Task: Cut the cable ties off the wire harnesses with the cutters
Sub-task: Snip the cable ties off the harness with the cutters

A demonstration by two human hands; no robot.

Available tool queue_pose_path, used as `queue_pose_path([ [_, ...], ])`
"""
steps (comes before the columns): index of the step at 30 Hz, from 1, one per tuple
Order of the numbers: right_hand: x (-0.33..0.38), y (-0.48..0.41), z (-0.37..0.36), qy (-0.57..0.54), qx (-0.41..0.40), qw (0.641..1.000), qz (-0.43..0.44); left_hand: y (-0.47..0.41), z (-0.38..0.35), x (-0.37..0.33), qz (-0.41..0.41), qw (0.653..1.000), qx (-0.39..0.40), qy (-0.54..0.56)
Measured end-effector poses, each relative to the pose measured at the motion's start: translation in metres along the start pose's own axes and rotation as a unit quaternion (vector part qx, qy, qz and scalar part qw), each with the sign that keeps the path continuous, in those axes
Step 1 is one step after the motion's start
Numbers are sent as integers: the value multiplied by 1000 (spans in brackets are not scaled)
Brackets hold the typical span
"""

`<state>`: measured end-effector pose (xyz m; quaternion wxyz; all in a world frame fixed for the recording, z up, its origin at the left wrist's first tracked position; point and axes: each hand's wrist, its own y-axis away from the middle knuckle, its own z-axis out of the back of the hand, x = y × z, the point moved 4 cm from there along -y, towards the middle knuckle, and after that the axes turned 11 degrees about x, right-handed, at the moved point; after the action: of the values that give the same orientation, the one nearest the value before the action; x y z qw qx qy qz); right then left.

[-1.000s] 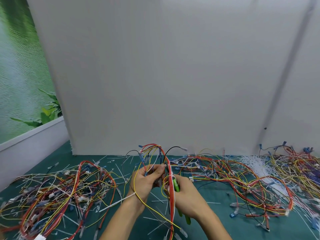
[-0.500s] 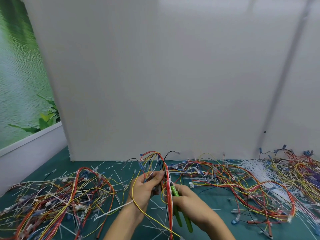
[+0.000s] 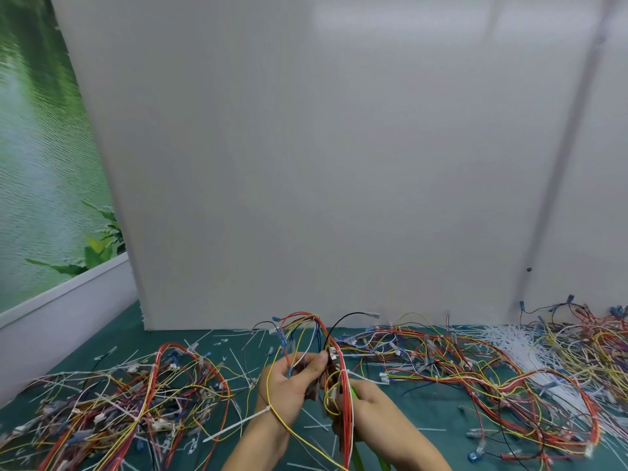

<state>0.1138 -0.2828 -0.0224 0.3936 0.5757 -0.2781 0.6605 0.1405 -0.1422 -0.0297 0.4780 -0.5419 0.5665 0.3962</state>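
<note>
left hand [image 3: 289, 380] pinches harness [image 3: 346, 419] wires; right hand [image 3: 372, 404] grips cutters [image 3: 355, 450], blades hidden between fingers. cut ties [image 3: 238, 356] lie around; tie [image 3: 238, 424] below left fingers uncut, probably many left.

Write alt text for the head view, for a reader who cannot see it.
A person's left hand pinches a looped wire harness over a green table while the right hand grips green-handled cutters beside it. More harnesses lie piled on both sides, with white cable ties strewn about, before a white panel.
</note>
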Motion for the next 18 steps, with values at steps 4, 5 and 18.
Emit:
queue_pose_path([
  [4, 6, 5, 1, -2, -13, 1000, -6, 0, 1, -2, -24, 999, -16, -37],
  [5, 8, 5, 0, 2, -16, 1000, -5, 0, 2, -3, -30, 998, -19, -47],
  [18, 14, 7, 0, 74, -60, 995, -5, -6, 9, 3, 25, 999, 39, 19],
])
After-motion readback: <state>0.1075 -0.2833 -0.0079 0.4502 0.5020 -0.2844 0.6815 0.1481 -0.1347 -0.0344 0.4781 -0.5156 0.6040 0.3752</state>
